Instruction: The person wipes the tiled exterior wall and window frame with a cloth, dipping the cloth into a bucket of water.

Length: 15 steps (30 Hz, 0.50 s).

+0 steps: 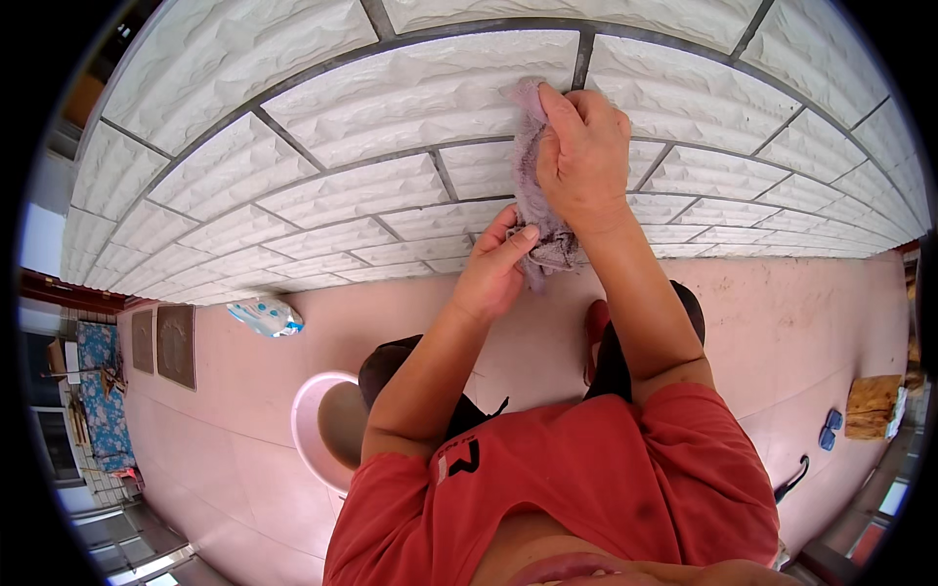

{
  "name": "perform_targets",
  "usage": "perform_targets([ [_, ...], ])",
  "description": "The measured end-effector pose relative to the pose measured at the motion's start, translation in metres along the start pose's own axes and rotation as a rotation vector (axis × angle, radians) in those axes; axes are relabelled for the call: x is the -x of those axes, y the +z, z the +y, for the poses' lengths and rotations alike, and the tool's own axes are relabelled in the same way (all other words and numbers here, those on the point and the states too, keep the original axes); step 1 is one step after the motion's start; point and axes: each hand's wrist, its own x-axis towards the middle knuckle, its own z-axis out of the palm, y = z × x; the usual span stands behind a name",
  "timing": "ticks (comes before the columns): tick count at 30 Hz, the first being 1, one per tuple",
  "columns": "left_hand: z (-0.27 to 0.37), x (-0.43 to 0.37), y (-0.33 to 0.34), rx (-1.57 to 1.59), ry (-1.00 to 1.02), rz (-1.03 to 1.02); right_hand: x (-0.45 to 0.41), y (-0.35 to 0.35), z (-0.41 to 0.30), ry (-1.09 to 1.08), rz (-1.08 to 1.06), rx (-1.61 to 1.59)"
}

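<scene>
A purple-grey cloth (pixel 533 168) hangs bunched in front of a white textured brick-pattern wall (pixel 410 80) with dark grout lines. My right hand (pixel 586 150) grips its upper part close to the wall, fingers curled in. Lower and to the left, my left hand (pixel 502 260) pinches the cloth's lower edge between thumb and fingers. The bottom of the cloth is crumpled and looks darker. Whether the cloth touches the wall is hard to tell.
A pink basin (pixel 304 421) of murky water stands on the pink tiled floor (pixel 249 469) by my left knee. A white-blue plastic bag (pixel 267 316) lies near the wall's foot. Floor mats (pixel 176 346) are at far left; blue slippers (pixel 830 429) and a wooden block (pixel 872 406) at right.
</scene>
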Motion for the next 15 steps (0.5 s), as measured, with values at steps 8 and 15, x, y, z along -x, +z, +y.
perform_targets([
  [8,-0.003,0.003,-0.003,-0.040,-0.031,-0.059,0.004,-0.003,-0.001,0.104,-0.057,-0.031],
  [15,0.002,0.005,-0.006,-0.048,0.007,0.028,0.004,0.009,-0.013,-0.030,0.008,0.029],
])
